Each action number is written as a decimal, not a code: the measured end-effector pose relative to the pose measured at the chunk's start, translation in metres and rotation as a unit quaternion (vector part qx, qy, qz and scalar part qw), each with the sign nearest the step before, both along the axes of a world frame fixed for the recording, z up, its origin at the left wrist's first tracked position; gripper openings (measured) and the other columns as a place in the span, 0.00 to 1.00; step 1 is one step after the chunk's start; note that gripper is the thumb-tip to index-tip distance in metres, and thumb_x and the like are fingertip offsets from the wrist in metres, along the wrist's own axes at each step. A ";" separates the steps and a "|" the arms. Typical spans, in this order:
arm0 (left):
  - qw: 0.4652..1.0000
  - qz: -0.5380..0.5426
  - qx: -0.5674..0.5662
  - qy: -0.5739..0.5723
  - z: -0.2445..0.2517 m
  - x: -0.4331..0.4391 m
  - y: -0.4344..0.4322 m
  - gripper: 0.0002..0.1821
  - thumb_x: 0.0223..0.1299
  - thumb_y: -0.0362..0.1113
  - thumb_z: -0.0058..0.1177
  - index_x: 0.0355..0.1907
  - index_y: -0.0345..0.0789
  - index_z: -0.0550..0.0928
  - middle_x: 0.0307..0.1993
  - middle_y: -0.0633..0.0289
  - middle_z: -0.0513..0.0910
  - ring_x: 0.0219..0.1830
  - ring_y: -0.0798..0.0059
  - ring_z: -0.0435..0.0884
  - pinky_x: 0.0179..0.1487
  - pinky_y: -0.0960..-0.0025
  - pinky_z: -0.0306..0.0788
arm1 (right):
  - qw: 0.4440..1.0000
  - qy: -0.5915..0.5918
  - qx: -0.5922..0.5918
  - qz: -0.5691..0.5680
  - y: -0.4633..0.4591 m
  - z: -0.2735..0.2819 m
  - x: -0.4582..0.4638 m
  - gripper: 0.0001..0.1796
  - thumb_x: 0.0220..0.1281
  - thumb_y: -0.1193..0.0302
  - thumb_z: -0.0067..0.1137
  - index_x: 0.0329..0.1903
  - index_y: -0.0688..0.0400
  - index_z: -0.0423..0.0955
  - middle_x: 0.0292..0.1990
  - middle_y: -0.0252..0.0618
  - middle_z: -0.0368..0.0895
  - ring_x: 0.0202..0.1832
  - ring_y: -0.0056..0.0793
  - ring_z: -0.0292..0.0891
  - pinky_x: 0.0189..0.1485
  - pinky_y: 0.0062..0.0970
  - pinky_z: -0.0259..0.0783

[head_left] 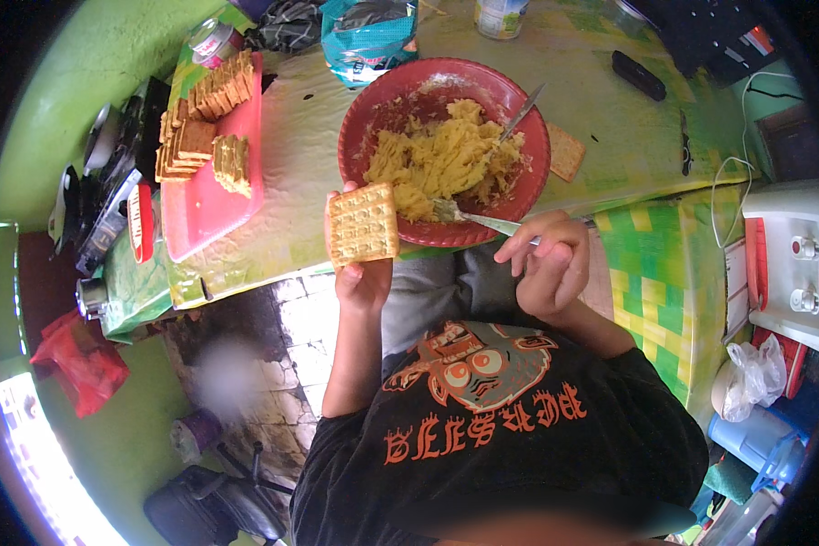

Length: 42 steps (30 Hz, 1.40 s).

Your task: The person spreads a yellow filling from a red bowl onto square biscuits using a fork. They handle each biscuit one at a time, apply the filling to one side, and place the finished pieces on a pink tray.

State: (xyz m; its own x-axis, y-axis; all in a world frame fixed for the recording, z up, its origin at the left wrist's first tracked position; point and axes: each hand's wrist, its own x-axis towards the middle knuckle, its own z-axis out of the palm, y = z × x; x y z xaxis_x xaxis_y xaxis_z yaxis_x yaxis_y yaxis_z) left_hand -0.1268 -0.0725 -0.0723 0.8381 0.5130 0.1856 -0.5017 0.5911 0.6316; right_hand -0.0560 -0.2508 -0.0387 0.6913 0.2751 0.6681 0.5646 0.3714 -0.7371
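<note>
My left hand point(362, 281) holds up a square cracker point(364, 224) at the near left edge of a red plastic bowl point(443, 235). In my right hand point(549, 263) is the handle of a metal fork point(488, 222); its head touches the yellow dough-like mixture point(443, 153) in the bowl. A second metal utensil point(522, 111) leans in the mixture at the right, its lower end hidden. Another cracker point(566, 151) lies on the table, against the bowl's right side. Left of the bowl, a pink tray point(208, 235) bears rows of crackers point(222, 85), and some filled ones point(231, 164) stand near its middle.
Behind the bowl stand a teal bag point(368, 41) and a can point(500, 17). A clear lidded container point(215, 42) is beside the tray's far end. A black object point(638, 75) and a dark slim utensil point(685, 143) lie at the right. The table's near edge runs below the tray.
</note>
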 end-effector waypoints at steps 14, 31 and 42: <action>1.000 -0.010 -0.021 -0.003 -0.001 -0.004 0.001 0.48 0.33 0.43 0.63 0.59 0.39 0.52 0.59 0.59 0.55 0.60 0.63 0.57 0.60 0.63 0.56 | 0.959 0.271 0.064 -0.051 0.001 0.009 0.020 0.13 0.66 0.63 0.27 0.31 0.57 0.57 0.27 0.40 0.70 0.19 0.21 0.68 0.15 0.13 0.58; 1.000 -0.018 -0.018 -0.002 -0.005 -0.006 0.003 0.48 0.34 0.44 0.62 0.60 0.39 0.52 0.59 0.59 0.55 0.60 0.64 0.56 0.60 0.63 0.55 | 0.981 0.027 -0.035 -0.191 -0.032 0.015 0.045 0.12 0.65 0.66 0.28 0.34 0.61 0.58 0.29 0.45 0.72 0.19 0.23 0.69 0.16 0.14 0.59; 1.000 -0.013 -0.020 -0.001 -0.003 -0.006 0.003 0.47 0.34 0.44 0.62 0.59 0.40 0.52 0.59 0.59 0.55 0.60 0.64 0.56 0.61 0.62 0.53 | 0.909 -0.282 -0.096 -0.292 -0.039 0.023 0.037 0.13 0.65 0.64 0.25 0.37 0.61 0.55 0.30 0.57 0.74 0.17 0.27 0.71 0.15 0.15 0.67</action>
State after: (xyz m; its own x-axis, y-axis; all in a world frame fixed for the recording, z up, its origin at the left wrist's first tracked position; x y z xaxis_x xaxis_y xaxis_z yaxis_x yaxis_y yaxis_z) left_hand -0.1332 -0.0697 -0.0752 0.8510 0.4978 0.1674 -0.4868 0.6282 0.6069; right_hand -0.0193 -0.2900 -0.0162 0.3190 0.1193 0.9402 0.9323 -0.2183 -0.2886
